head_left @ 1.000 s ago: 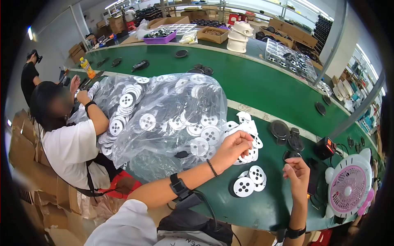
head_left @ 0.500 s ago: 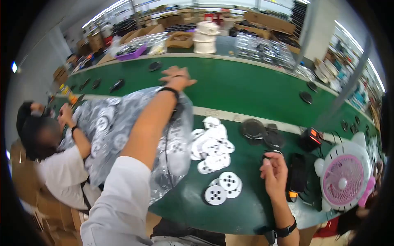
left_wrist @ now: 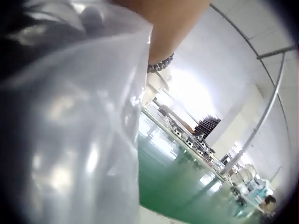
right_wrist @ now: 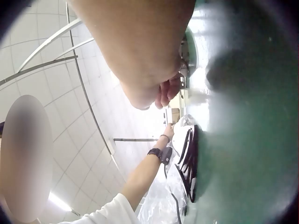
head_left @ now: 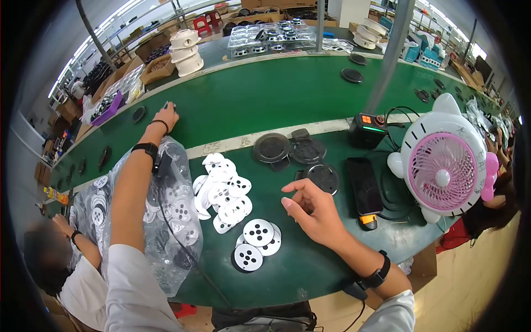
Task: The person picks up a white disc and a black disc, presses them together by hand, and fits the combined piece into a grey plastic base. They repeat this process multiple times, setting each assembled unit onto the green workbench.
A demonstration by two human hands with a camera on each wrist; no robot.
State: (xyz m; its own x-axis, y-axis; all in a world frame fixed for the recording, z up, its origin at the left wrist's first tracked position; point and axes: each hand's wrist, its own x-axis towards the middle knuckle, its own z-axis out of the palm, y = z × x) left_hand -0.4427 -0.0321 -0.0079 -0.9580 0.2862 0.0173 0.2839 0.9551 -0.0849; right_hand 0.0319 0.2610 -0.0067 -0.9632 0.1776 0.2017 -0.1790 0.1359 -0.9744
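My left arm reaches over the clear plastic bag (head_left: pixel 180 221), which is filled with white discs with dark holes. The left hand (head_left: pixel 167 117) is at the near side of the green conveyor belt (head_left: pixel 249 91), its fingers bent; I cannot tell whether something small is between the fingertips. My right hand (head_left: pixel 316 214) hovers above the green table with loosely bent fingers and thumb apart, holding nothing. Just beyond it lies a dark round part (head_left: pixel 322 178). Left of it are a heap of white hole-punched pieces (head_left: pixel 224 191) and a small stack of white discs (head_left: pixel 258 232).
Two more dark round parts (head_left: pixel 272 148) lie by the belt's pale edge. To the right are a black phone (head_left: pixel 363 185), a black box with orange lights (head_left: pixel 369 130) and a pink-and-white fan (head_left: pixel 442 177). Another person (head_left: pixel 83 293) sits at the left. A metal post (head_left: pixel 390 61) rises beside the belt.
The left hand went from above the white heap out over the bag to the belt, spread wide half a second ago and bent now. The head view has turned right.
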